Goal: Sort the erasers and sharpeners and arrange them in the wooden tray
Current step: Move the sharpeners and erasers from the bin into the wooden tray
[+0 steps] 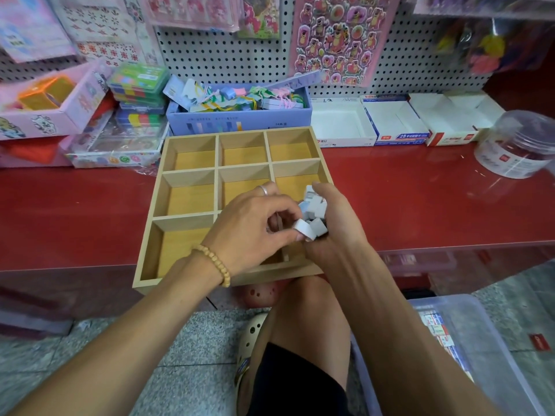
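Erasers (313, 216), small white and grey blocks, fill my right hand (333, 223), which cups the bunch with fingers curled round it above the right side of the wooden tray (156, 219). My left hand (255, 223) meets it there, its grip pinching one white eraser (304, 229) at the near edge of the pile between thumb and fingertips. A ring sits on one left finger and a beaded bracelet (213, 263) circles that wrist. The tray rests on the red counter (420, 202), its near edge hanging just over the front, and the compartments I can see show bare wood; my hands hide the near right ones. Behind the tray stands a blue box (240, 120) of tagged items, with three open white cartons (390, 123) to its right and a clear plastic jar (519, 144) beyond them. Sticker sheets hang on the pegboard (228, 55) above.
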Available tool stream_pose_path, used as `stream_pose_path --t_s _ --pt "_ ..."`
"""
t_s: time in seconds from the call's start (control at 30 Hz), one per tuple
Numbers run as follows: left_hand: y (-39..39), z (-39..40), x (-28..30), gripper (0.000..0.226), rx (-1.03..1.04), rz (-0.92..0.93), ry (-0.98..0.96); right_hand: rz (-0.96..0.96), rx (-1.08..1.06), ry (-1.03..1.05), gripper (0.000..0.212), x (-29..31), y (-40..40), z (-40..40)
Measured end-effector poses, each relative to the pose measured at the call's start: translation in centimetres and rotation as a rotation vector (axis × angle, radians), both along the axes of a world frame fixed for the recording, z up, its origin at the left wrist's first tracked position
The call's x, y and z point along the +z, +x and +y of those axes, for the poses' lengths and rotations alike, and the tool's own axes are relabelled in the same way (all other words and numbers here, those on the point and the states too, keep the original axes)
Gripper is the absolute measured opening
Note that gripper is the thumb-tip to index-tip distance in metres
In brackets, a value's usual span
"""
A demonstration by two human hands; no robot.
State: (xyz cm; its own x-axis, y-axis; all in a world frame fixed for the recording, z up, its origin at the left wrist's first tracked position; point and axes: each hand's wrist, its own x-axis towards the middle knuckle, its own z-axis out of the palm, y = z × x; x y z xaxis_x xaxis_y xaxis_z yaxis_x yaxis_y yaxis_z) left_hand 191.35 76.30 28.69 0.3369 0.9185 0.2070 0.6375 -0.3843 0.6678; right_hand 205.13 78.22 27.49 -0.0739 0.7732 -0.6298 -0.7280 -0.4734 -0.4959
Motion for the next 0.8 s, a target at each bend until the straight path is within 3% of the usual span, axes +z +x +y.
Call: stream_pose_path --t_s 0.13,0.27,0.43,0.6,0.8 --pt "0.3 0.1 0.1 0.015 0.033 -0.168 -0.097 0.097 -0.081 -0.038 0.023 0.0 0.1 0.3" --pt "-0.4 0.2 0.0 0.015 0.132 -0.415 -0.301 0.047 -0.187 -0.055 0.016 0.0 0.1 0.1" --pt "-1.0 -0.2 0.4 0.012 0.27 -0.605 -0.511 -0.07 -0.082 -0.04 0.016 0.0 0.0 -0.1" --pt "-1.0 -0.1 0.6 0.013 0.434 -0.641 -0.431 -0.353 0.135 0.094 0.013 0.6 -0.1 -0.7" --pt "0.3 0.9 0.5 0.021 0.519 -0.496 -0.288 -0.444 0.233 0.175 0.006 0.8 -0.9 -0.4"
